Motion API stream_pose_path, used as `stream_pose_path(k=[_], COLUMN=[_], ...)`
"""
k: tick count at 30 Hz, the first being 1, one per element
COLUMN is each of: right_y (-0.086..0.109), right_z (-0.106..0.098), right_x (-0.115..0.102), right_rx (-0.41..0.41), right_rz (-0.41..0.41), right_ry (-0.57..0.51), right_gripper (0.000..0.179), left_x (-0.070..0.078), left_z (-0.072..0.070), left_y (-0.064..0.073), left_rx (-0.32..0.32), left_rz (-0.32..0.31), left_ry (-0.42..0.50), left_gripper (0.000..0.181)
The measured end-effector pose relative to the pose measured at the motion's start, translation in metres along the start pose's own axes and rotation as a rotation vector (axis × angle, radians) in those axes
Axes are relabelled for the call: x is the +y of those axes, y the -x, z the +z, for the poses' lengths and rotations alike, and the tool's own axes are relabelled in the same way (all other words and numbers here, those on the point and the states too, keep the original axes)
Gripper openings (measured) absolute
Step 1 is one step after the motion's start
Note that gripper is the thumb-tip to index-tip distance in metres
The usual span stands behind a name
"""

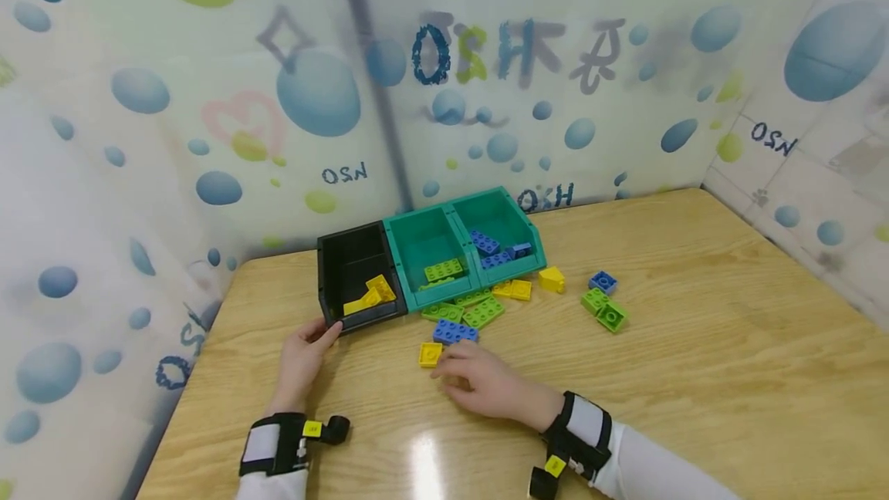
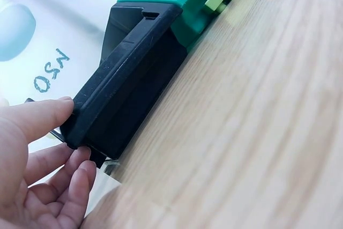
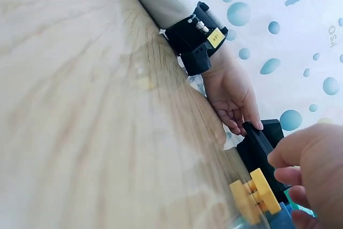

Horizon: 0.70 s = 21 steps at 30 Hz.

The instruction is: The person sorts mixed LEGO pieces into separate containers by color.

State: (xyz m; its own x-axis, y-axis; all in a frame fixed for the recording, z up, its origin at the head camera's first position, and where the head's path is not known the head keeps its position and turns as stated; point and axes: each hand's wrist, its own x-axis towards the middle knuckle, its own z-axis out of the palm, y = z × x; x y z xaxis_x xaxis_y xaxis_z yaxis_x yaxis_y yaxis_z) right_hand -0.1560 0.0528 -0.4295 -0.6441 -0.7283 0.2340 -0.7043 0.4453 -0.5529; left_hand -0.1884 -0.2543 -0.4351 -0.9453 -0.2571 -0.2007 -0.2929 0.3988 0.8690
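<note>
1. Right hand (image 1: 479, 380): fingers loosely bent, grasping nothing; square yellow plastic brick (image 1: 430, 355) just beside its fingertips, contact unclear; probably best pinched by opposite sides
2. Left hand (image 1: 303, 357): thumb and fingers grasping near corner of black plastic bin (image 1: 375, 319); light, steady hold should suffice
3. Long blue studded plastic brick (image 1: 454, 331): just beyond right fingertips
4. Joined teal plastic bins (image 1: 417, 301): beyond both hands

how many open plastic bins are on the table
3: a black plastic bin at the left, its corner held by the left hand; a teal plastic bin in the middle; another teal plastic bin at right.
</note>
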Motion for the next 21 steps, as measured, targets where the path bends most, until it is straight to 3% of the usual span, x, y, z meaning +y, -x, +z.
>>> stream_pose_path(k=[10,21], right_y=[-0.0031,-0.0023], right_z=[0.0034,0.0069], right_x=[-0.0007,0.0047], right_rx=[-0.042,0.001], right_rz=[0.033,-0.042], right_ry=[0.127,0.107], right_gripper=[0.03,0.018], left_x=[-0.0004,-0.0009], left_z=[-0.0008,-0.001], left_y=[-0.0004,0.0009], left_rx=[-0.004,-0.003], left_rz=[-0.01,-0.01], left_ry=[-0.003,-0.014], left_gripper=[0.065,0.069])
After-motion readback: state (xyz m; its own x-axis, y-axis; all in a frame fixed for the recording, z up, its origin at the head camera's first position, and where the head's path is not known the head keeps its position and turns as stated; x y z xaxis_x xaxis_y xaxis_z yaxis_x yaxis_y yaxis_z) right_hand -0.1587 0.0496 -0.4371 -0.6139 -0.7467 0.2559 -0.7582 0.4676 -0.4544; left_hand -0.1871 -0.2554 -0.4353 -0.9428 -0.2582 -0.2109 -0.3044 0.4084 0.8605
